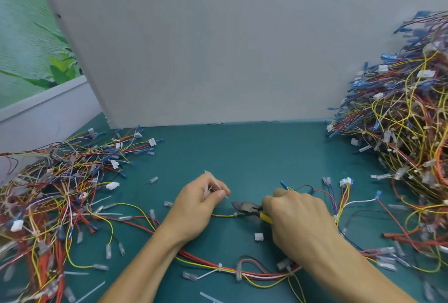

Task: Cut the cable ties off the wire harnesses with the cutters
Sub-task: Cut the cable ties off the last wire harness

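Gripping cutters (246, 207) — right hand (300, 215) | left hand (198, 203) pinching white tie scraps (210, 188) | blades beside tie (235, 214) on yellow wire (223, 216)

Right hand (300, 215) around yellow-handled cutters (247, 207), tips beside a cable tie (235, 214) on yellow wire (221, 216); tie scraps (209, 190) in left hand (196, 205).

Even, soft lighting, faint shadows; wide-angle bending and blur toward the edges.
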A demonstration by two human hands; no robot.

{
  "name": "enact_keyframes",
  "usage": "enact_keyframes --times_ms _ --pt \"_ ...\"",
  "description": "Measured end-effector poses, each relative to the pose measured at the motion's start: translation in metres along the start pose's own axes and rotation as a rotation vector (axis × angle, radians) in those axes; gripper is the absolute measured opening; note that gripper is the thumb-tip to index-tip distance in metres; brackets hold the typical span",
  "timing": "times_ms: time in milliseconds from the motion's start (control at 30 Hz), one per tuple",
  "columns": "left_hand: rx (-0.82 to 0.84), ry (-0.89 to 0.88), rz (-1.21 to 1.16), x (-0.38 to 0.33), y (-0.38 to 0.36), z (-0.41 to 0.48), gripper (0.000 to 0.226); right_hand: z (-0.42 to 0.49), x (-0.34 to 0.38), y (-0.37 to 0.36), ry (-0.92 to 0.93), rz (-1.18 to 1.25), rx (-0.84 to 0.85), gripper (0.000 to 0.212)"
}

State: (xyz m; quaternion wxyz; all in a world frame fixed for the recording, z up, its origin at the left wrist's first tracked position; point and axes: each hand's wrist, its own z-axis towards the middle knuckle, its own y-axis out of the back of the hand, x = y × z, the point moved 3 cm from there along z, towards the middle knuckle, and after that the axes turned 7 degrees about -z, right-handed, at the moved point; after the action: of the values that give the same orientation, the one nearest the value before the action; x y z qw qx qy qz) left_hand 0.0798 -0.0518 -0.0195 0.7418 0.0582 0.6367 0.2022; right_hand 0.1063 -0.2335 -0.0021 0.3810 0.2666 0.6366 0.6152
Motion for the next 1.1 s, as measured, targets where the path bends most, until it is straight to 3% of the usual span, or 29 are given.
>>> enact_keyframes --times_ms 167,300,467,533,667,967,1100 --pt "-0.053 0.123 -0.642 -0.008 -0.003 0.0 0.014 -0.002 -0.002 0.008 -0.083 0.278 -0.025 0.006" --pt "-0.017 0.341 -1.034 -0.007 -0.004 0.001 0.021 -0.001 -0.005 0.013 -0.138 0.497 -0.027 0.02" --pt "-0.07 0.499 -1.212 -0.003 -0.003 0.0 0.011 0.0 -0.013 0.019 -0.142 0.607 -0.022 0.011" --pt "-0.081 0.516 -1.202 -0.004 -0.003 -0.001 0.021 0.001 -0.015 0.02 -0.146 0.619 -0.015 0.011" --pt "-0.048 0.426 -0.938 -0.015 -0.001 -0.007 0.02 0.002 -0.026 0.023 -0.179 0.629 0.005 0.013" --pt "0.292 0.045 0.084 -0.067 0.001 -0.047 0.02 0.0 -0.054 0.041 -0.247 0.666 -0.074 0.01" --pt "0.449 0.0 0.455 -0.077 -0.013 -0.082 0.01 -0.003 -0.054 0.048 -0.21 0.66 -0.07 0.008"
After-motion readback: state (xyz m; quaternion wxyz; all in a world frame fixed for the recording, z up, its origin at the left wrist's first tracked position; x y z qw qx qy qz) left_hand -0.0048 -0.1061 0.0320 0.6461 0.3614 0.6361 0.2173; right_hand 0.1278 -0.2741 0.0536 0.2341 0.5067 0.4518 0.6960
